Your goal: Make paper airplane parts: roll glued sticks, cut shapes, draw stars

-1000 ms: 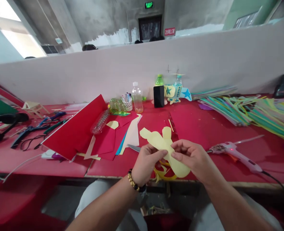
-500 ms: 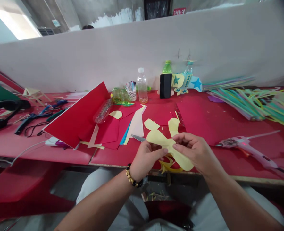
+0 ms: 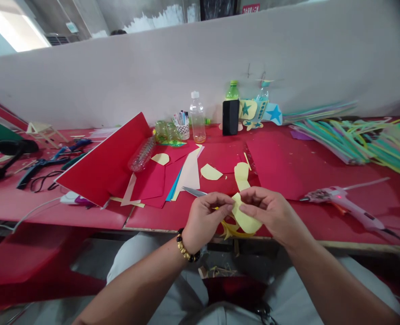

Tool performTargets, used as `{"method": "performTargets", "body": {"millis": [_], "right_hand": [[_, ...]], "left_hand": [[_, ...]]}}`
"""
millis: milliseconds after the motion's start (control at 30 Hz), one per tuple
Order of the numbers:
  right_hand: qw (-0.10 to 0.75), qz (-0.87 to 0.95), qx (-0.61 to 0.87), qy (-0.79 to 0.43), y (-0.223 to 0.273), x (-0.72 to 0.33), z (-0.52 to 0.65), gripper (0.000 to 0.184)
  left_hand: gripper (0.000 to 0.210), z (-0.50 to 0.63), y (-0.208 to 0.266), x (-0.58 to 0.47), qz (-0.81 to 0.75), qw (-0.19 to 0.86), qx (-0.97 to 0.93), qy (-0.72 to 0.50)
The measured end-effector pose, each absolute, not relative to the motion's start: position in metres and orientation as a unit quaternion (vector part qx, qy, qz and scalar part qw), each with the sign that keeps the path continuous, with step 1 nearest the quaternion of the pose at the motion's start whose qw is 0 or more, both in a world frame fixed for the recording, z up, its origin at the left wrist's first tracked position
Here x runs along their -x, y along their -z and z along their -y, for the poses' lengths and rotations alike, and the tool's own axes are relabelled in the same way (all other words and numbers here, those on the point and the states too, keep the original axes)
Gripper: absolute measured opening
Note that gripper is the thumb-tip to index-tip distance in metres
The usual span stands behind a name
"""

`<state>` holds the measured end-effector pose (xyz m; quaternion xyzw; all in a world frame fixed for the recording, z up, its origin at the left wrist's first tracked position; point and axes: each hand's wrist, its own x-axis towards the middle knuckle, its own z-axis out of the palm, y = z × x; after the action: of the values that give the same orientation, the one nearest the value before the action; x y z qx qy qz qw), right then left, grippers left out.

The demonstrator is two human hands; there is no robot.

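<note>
My left hand (image 3: 202,223) and my right hand (image 3: 276,219) meet over the table's front edge. Both pinch a pale yellow paper cutout (image 3: 247,220) with a rounded end, now doubled over on itself. A pointed metal blade (image 3: 193,192), like that of scissors, sticks out beyond my left hand; its other end is hidden. Curled yellow paper scraps (image 3: 235,231) lie beneath the cutout. Just past my fingers rest another yellow cutout (image 3: 242,175) and an angular yellow piece (image 3: 211,172).
A pink glue gun (image 3: 349,205) with a red light lies at right, its cord trailing. Behind stand a phone (image 3: 230,117), a clear bottle (image 3: 197,119) and a decorated bottle plane (image 3: 262,110). A red board (image 3: 101,162) leans at left. Colourful strips (image 3: 342,140) pile up at far right.
The cutout was spread out with two lobes; now it is folded, with one lobe showing. My left fingers have moved in closer to my right ones. The view has shifted slightly.
</note>
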<state>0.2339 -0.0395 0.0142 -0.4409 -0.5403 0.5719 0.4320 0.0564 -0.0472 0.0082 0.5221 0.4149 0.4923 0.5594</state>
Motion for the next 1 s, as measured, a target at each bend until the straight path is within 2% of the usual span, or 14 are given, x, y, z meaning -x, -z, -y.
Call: {"method": "performTargets", "body": {"millis": [133,200,300,400,533,700,800,900,1000], "right_hand": [[0.427,0.629,0.469,-0.450,-0.014,-0.231,0.045,0.013],[0.431,0.691,0.462,-0.351,-0.016,-0.229,0.048,0.011],[0.438,0.773,0.407,-0.210,-0.019,-0.225,0.052,0.017],[0.440,0.800,0.370,-0.172,-0.020,-0.224,0.054,0.025],[0.451,0.771,0.386,-0.228,-0.019,-0.227,0.052,0.026],[0.442,0.650,0.413,-0.459,-0.015,-0.233,0.047,0.016],[0.421,0.559,0.408,-0.587,-0.010,-0.234,0.045,0.019],[0.424,0.532,0.406,-0.611,-0.009,-0.235,0.046,0.025],[0.407,0.548,0.413,-0.603,-0.015,-0.235,0.049,0.042]], "left_hand": [[0.021,0.046,-0.010,-0.057,-0.404,0.609,-0.487,-0.479],[0.019,0.045,-0.012,-0.057,-0.409,0.628,-0.480,-0.456],[0.016,0.044,-0.016,-0.056,-0.413,0.653,-0.442,-0.455],[0.013,0.043,-0.018,-0.055,-0.403,0.681,-0.405,-0.459],[0.012,0.043,-0.020,-0.049,-0.356,0.723,-0.394,-0.442],[0.021,0.041,-0.021,-0.042,-0.329,0.726,-0.442,-0.412],[0.020,0.039,-0.019,-0.043,-0.361,0.695,-0.461,-0.417],[0.024,0.037,-0.017,-0.043,-0.397,0.655,-0.472,-0.437],[0.026,0.034,-0.015,-0.042,-0.417,0.629,-0.471,-0.456]]}}
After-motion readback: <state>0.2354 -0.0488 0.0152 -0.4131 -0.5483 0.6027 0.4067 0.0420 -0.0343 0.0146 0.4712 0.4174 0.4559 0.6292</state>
